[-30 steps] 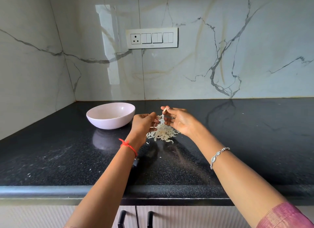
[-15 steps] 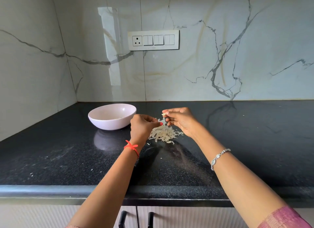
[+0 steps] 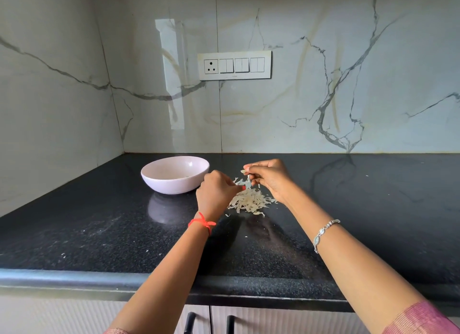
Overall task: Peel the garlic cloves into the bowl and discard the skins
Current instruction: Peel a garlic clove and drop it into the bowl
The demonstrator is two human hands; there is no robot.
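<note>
My right hand pinches a small pale garlic clove between thumb and fingertips, above the counter. A thin strip of skin hangs down from the clove, and my left hand pinches its lower end. Beneath both hands lies a heap of dry garlic skins on the black counter. A pale pink bowl stands to the left of my left hand, with a few small pieces at its bottom.
The marble wall runs close behind the bowl and along the left side, with a switch plate above. The counter's front edge is near me, with cabinet handles below. Small skin flecks dot the counter.
My left hand has drawn the skin strip down and away from the clove. The right hand holds the clove at about the same spot. The camera has tilted slightly.
</note>
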